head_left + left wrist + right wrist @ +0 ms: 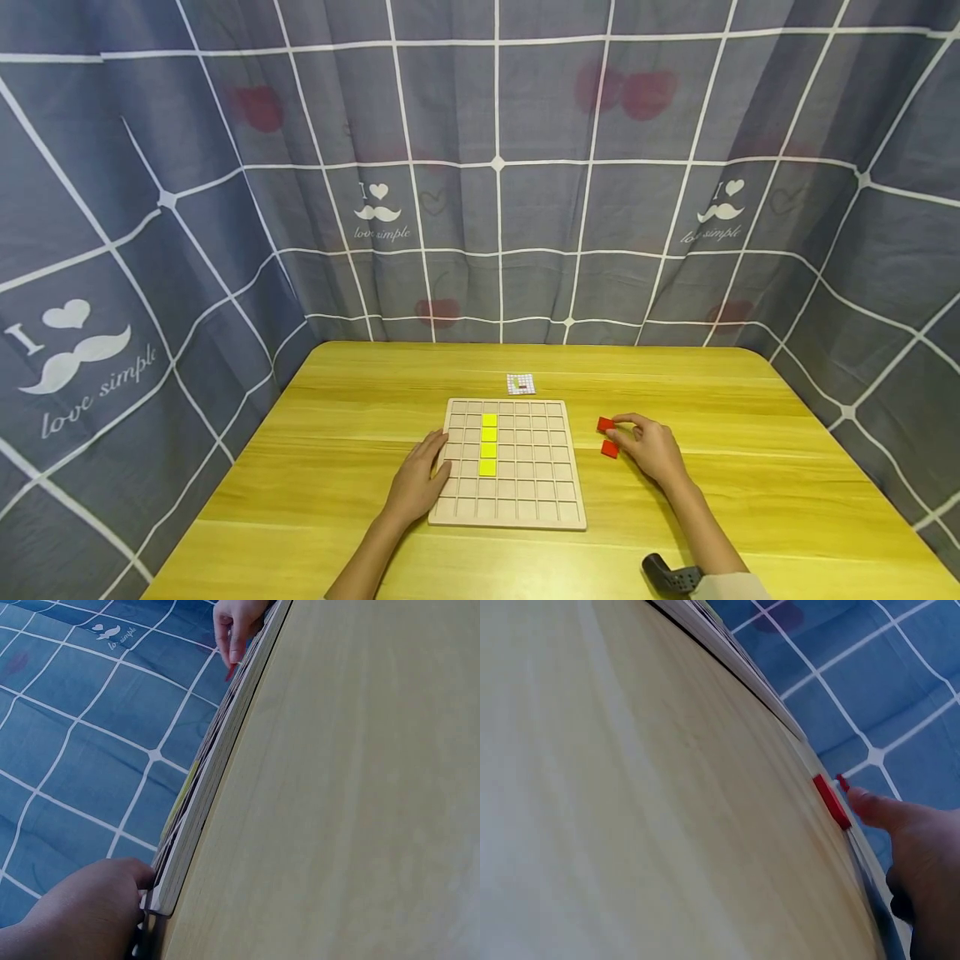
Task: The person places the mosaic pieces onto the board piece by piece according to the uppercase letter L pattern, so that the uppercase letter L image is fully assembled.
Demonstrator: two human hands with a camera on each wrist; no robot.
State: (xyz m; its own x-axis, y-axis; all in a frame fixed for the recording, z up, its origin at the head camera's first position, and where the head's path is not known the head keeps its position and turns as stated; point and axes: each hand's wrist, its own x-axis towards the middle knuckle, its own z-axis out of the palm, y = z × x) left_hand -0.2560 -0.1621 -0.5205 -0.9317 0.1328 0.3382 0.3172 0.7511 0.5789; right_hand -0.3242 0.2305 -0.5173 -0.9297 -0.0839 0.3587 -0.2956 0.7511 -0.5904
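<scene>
A square wooden grid board (pixel 540 490) lies on the table, with a column of several yellow tiles (pixel 488 451) set in its cells. Along its left edge my left hand (pixel 417 479) rests, fingers fairly straight and thumb against the rim; the left wrist view shows that hand (pixel 94 904) at the board's corner. To the right of the board, my right hand (pixel 651 447) pinches a red tile (pixel 604 424) between thumb and fingers. A second red tile (pixel 610 450) lies on the table just nearer to me, below the fingertips; the right wrist view also shows this tile (pixel 832 802).
Beyond the board lies a small printed grid card (pixel 521 384). A black device (pixel 670 575) is on my right wrist, by the sleeve. Dark checked curtains (pixel 457 208) stand behind and at both sides of the wooden table (pixel 300 500).
</scene>
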